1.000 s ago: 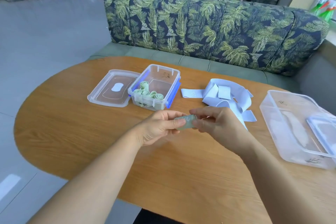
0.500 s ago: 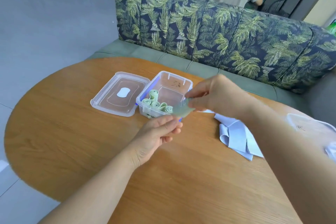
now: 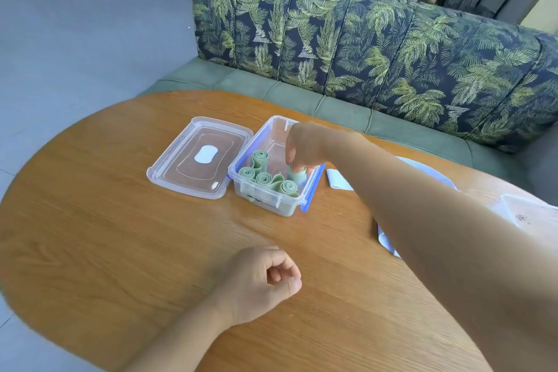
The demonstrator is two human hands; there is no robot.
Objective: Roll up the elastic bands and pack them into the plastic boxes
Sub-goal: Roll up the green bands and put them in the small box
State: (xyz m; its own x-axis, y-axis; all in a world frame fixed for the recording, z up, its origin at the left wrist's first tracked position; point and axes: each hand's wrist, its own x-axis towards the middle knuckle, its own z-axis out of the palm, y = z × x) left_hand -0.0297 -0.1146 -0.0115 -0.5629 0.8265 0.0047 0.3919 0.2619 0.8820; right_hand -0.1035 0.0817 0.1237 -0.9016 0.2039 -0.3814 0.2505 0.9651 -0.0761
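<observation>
I am reaching my right grip (image 3: 305, 148) into the small plastic box (image 3: 265, 201) on the far middle of the surface (image 3: 120, 235), and it is pinching a rolled green band (image 3: 297, 176) just inside the box's right wall. I cannot tell whether the roll is touching the bottom. My left grip (image 3: 259, 281) is resting on the near surface, loosely curled and holding nothing. Four other green rolls (image 3: 264, 177) are sitting on end in the near-left part of the box, a couple with loose tails, and the far half is showing bare bottom, so I am judging there is room for more. The box's lid (image 3: 200, 157) is lying flat just to its left, so closing is not yet done. To the right, white bands (image 3: 338, 180) are lying unrolled, mostly hidden behind my forearm, and a larger plastic box (image 3: 528, 211) is waiting at the right edge. What it holds I cannot make out. I am judging the green lot nearly packed and the white lot not started.
</observation>
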